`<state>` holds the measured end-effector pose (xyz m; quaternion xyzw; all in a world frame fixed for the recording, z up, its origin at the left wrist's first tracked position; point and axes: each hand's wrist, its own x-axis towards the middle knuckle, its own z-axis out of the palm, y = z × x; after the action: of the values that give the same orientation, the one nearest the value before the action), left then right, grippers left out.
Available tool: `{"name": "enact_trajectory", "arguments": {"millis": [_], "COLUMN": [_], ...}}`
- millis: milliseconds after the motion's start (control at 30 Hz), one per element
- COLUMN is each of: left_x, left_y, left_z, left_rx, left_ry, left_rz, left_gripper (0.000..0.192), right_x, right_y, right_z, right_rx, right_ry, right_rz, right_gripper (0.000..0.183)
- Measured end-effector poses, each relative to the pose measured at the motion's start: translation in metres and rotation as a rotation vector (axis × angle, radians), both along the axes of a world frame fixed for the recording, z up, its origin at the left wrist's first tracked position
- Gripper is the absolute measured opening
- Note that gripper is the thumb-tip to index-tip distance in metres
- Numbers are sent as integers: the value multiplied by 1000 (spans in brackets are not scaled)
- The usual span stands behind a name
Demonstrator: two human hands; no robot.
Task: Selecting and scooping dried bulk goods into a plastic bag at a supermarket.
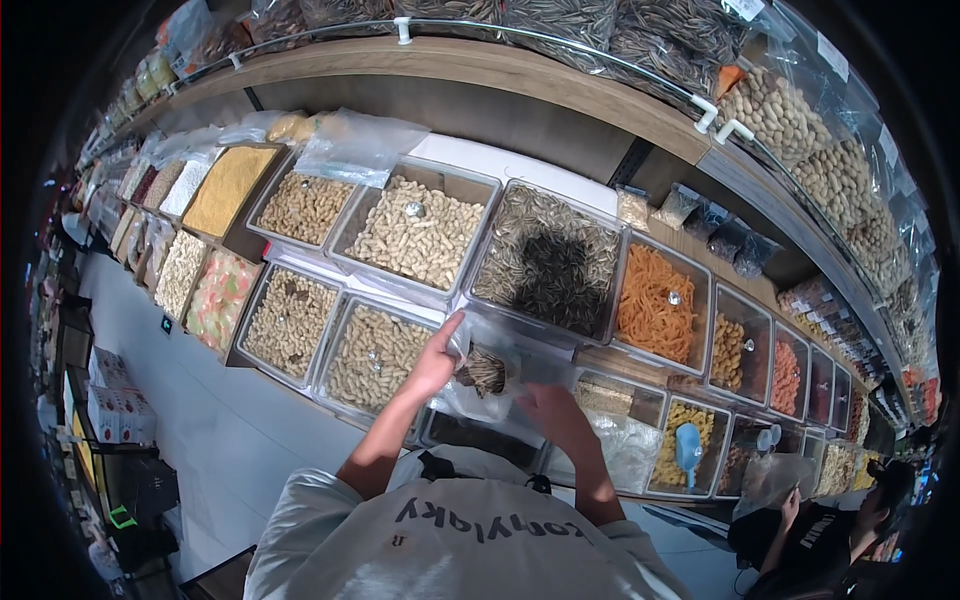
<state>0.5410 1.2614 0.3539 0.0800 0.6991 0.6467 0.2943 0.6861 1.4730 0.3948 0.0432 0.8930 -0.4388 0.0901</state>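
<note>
A clear plastic bag (480, 397) with striped sunflower seeds (487, 371) in it hangs in front of me, over the lower row of bins. My left hand (439, 360) grips the bag's left edge, with the index finger pointing up near the bin rim. At the bag's right side is my right hand (551, 409), blurred; its hold on the plastic cannot be made out. Just above stands a clear bin of sunflower seeds (551, 259), with a darker heap amid greyish ones. Peanuts in the shell (375, 356) fill the bin left of my left hand.
More lidded bins hold peanuts (420, 232), orange strips (656, 300) and yellow pieces with a blue scoop (687, 450). A wooden shelf (487, 64) with a metal rail runs above. At the lower right, another person (817, 536) holds a clear bag (772, 480).
</note>
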Motion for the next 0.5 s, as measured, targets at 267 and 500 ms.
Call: {"name": "enact_trajectory", "arguments": {"millis": [267, 500], "left_x": [0, 4], "left_y": [2, 2], "left_z": [-1, -7], "left_rx": [-3, -44], "left_ry": [24, 83], "left_rz": [-5, 67], "left_gripper": [73, 85], "right_x": [10, -49], "right_y": [35, 121], "right_z": [95, 54], "right_rx": [272, 569], "right_ry": [-66, 69], "right_rz": [22, -362], "right_gripper": [27, 28]}}
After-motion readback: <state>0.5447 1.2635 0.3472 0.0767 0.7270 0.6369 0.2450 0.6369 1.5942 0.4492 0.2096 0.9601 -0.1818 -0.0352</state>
